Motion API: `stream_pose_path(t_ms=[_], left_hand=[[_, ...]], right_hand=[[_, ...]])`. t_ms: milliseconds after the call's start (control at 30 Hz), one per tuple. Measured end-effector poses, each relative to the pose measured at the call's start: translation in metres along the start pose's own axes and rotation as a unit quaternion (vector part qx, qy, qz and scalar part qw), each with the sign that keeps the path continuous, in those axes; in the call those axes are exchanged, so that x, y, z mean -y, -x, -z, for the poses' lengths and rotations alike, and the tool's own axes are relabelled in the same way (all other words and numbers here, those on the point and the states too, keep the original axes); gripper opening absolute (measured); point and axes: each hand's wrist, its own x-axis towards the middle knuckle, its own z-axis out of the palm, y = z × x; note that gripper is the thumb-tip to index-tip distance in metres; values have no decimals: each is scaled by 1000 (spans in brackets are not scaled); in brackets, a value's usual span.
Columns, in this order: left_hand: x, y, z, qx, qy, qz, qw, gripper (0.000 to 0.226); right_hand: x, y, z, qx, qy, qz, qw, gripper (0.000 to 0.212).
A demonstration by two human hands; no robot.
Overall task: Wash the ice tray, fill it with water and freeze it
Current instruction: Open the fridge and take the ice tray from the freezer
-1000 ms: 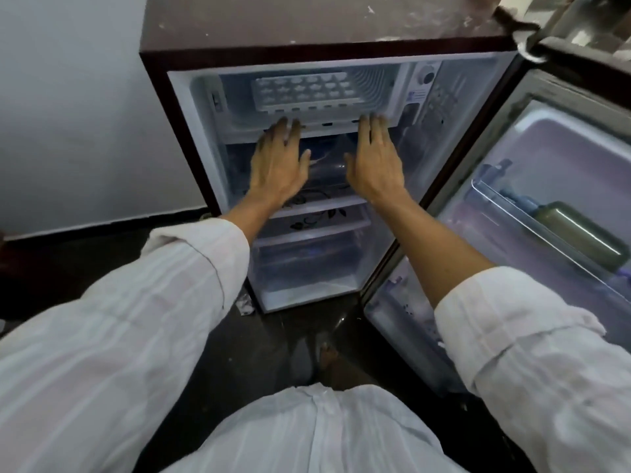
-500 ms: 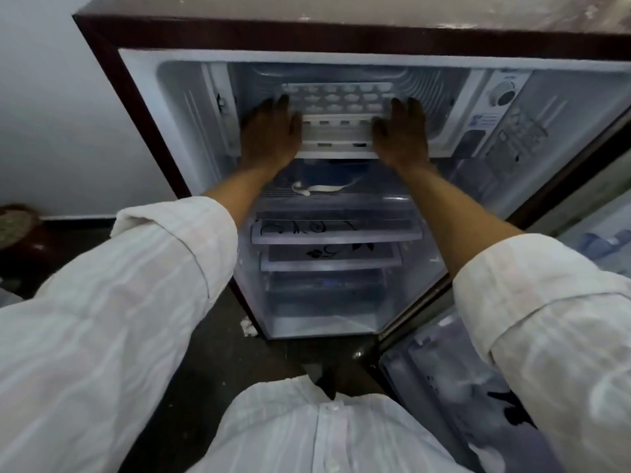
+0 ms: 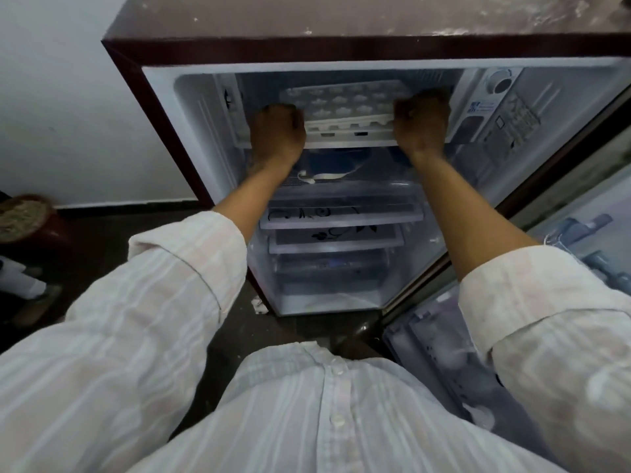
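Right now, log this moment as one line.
stage: freezing | ice tray: in freezer compartment | left hand: at tray's left end | right hand: at right end | fridge door: open

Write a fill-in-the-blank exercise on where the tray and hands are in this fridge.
1. The ice tray sits in the ____ compartment of the fridge.
2. The left hand and right hand are at opposite ____ of the tray.
3. The fridge door stands ____.
4. Both arms wear rolled-up ____ sleeves.

Missing words: top; ends; open; white
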Motion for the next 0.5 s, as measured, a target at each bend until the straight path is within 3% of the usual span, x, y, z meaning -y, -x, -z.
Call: stream_pose_path(t_ms=[100,200,367,500], left_hand=[[-4,16,10,-39,100,42,993,48],[-10,33,20,-30,132,88,987,16],[-16,66,27,-32,290,190,937,49],[-8,101,29,-3,376,249,893,52]], right_hand=[[-3,15,16,-19,-8,-22,1000,33],[-6,31,25,-21,-58,-52,997,24],[-4,66,46,-50,-142,-128,980,41],[-9,109,57,-44,-183,-181,965,44]])
